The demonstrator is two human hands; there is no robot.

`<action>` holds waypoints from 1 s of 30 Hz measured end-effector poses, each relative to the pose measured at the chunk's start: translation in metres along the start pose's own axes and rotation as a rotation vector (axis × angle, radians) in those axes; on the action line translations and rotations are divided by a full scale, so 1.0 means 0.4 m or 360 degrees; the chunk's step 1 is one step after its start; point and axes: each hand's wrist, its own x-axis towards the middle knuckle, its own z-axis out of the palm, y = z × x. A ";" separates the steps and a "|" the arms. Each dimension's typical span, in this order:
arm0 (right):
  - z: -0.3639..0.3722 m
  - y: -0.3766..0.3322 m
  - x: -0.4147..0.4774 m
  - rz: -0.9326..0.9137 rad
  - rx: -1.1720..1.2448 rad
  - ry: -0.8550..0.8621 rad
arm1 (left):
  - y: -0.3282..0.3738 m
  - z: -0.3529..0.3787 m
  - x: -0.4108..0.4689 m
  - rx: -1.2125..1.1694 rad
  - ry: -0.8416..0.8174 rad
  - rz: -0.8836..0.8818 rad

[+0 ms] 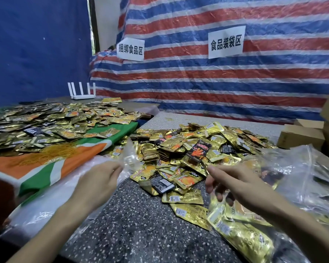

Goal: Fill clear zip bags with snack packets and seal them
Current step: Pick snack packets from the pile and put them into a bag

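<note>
A big heap of gold snack packets (pixel 194 149), with a few black ones, lies on the speckled table (pixel 141 224) in front of me. My left hand (pixel 99 179) pinches the edge of an empty clear zip bag (pixel 129 158), which sticks up blurred above the fingers. My right hand (pixel 234 181) hovers over the near side of the heap with fingers loosely spread and holds nothing. Filled clear bags of gold packets (pixel 239 234) lie under and beside my right forearm at the lower right.
A second spread of gold packets (pixel 46 126) covers an orange, green and white cloth (pixel 51 168) on the left. A stack of clear bags (pixel 46 205) lies by my left arm. Cardboard boxes (pixel 302 135) stand at the right. A white router (pixel 83 93) sits at the back.
</note>
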 end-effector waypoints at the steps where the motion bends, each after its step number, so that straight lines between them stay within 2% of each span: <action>1: 0.008 -0.001 -0.001 0.0095 0.0137 -0.0059 | 0.036 -0.002 -0.014 -0.0067 0.0005 0.0087; 4: 0.034 0.000 -0.008 0.0246 0.0257 -0.0161 | 0.130 0.001 -0.057 -0.0196 0.0074 0.0419; 8: 0.049 -0.003 -0.012 0.0292 0.0265 -0.0157 | 0.219 0.007 -0.102 -0.0201 0.0069 0.0830; 13: 0.037 -0.005 -0.025 0.0208 0.0284 -0.0248 | 0.261 0.013 -0.124 -0.0103 0.0004 0.0986; 18: 0.018 0.001 -0.035 0.0240 0.0334 -0.0201 | 0.264 0.015 -0.132 -0.0122 -0.0123 0.0989; 25: 0.011 -0.009 -0.040 0.0240 0.0424 -0.0237 | 0.275 0.027 -0.128 -0.0077 -0.0060 0.1067; 27: 0.009 -0.011 -0.039 0.0212 0.0422 -0.0232 | 0.275 0.025 -0.126 -0.0296 -0.0121 0.0865; 30: 0.011 -0.017 -0.040 0.0127 0.0354 -0.0240 | 0.287 0.014 -0.115 -0.0976 -0.0449 0.0426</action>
